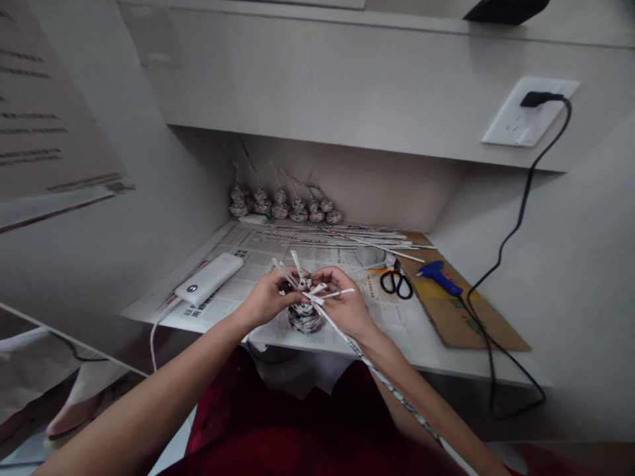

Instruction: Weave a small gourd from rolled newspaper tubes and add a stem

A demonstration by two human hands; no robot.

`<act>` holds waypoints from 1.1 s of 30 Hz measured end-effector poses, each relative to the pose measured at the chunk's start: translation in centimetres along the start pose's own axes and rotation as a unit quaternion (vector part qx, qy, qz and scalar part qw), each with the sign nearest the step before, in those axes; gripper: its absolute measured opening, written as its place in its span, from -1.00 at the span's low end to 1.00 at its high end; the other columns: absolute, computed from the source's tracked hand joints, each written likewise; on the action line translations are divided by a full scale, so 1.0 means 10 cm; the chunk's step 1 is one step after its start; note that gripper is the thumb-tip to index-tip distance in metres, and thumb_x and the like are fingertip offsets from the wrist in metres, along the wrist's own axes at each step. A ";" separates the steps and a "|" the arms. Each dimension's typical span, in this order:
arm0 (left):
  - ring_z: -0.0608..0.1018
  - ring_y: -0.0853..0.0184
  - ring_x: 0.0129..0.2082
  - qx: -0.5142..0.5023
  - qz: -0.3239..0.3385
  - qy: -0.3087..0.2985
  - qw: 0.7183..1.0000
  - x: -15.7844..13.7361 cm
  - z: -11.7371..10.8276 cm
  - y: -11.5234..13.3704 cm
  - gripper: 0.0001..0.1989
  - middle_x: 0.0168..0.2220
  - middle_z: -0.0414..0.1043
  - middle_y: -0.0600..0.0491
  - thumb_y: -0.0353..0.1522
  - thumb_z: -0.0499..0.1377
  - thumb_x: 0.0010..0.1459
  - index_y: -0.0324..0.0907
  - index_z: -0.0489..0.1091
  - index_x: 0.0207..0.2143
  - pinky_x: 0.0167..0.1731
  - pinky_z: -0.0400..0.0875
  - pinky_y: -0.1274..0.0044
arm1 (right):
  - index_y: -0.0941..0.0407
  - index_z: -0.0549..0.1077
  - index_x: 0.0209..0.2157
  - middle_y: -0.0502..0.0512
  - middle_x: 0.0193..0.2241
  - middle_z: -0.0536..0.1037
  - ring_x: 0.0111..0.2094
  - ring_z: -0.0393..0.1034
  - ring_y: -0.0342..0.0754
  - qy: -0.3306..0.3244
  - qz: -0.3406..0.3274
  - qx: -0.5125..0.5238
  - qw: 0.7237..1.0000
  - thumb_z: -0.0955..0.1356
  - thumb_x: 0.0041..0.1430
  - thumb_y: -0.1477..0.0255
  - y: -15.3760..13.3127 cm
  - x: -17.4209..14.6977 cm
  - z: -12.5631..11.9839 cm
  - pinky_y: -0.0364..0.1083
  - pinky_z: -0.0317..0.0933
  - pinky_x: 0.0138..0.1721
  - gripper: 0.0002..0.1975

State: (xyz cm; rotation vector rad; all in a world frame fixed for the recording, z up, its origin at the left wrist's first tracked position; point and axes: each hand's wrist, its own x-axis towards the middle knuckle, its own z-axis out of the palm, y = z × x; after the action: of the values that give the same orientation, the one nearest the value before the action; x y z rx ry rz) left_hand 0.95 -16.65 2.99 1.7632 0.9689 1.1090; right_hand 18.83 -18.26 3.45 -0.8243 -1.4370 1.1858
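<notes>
- Weave is sitting at my view's six o'clock, beneath strips.
- Left hand is pinching strips at weave's ten o'clock.
- Right hand is curling at two; I'm failing to tell its grip.

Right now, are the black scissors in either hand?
No, the scissors lie beside the cardboard, while the left hand and right hand both hold the woven paper piece.

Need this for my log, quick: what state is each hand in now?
Left hand: closed, holding the woven ball near its top.
Right hand: curled at the strips; whether it grips any cannot be told.
</notes>
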 end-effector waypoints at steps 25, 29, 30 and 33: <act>0.56 0.25 -0.28 0.001 0.028 -0.029 0.999 0.00 -0.09 -0.03 -0.84 -0.34 0.54 0.00 -0.31 0.33 -0.03 -0.20 0.49 -0.39 -0.20 0.44 0.44 | 0.07 0.33 -0.37 -0.08 -0.52 0.47 -0.48 0.41 -0.12 0.043 0.103 0.078 0.991 0.51 -0.19 0.34 -0.05 -0.04 0.01 -0.14 0.29 -0.42 -0.64; 0.55 0.26 -0.26 -0.034 0.029 -0.034 0.998 -0.02 -0.09 -0.05 -0.84 -0.32 0.53 -0.04 -0.31 0.31 -0.01 -0.22 0.46 -0.41 -0.20 0.42 0.46 | 0.12 0.42 -0.48 -0.03 -0.55 0.47 -0.50 0.36 -0.14 0.089 0.057 -0.010 0.994 0.45 -0.06 0.32 0.04 -0.09 -0.04 -0.15 0.25 -0.42 -0.82; 0.54 0.26 -0.27 -0.044 0.035 -0.038 0.998 -0.03 -0.09 -0.06 -0.84 -0.31 0.52 -0.05 -0.31 0.31 0.01 -0.23 0.45 -0.40 -0.21 0.41 0.46 | 0.12 0.45 -0.49 -0.02 -0.56 0.47 -0.50 0.35 -0.14 0.093 0.058 -0.045 0.993 0.43 -0.03 0.30 0.07 -0.10 -0.05 -0.15 0.23 -0.43 -0.82; 0.53 0.27 -0.27 -0.063 0.058 -0.052 0.995 -0.05 -0.09 -0.10 -0.83 -0.30 0.50 -0.06 -0.30 0.27 0.06 -0.24 0.45 -0.38 -0.22 0.39 0.47 | 0.14 0.51 -0.48 0.02 -0.54 0.52 -0.49 0.37 -0.11 0.067 0.083 -0.061 0.992 0.42 -0.01 0.24 0.18 -0.11 -0.07 -0.14 0.23 -0.42 -0.77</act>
State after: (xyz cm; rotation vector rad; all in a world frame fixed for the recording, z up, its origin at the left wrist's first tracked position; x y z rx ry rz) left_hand -0.27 -16.54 2.16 1.7726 0.7266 1.1142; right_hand 19.58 -18.67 1.38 -1.1047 -1.3615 1.1510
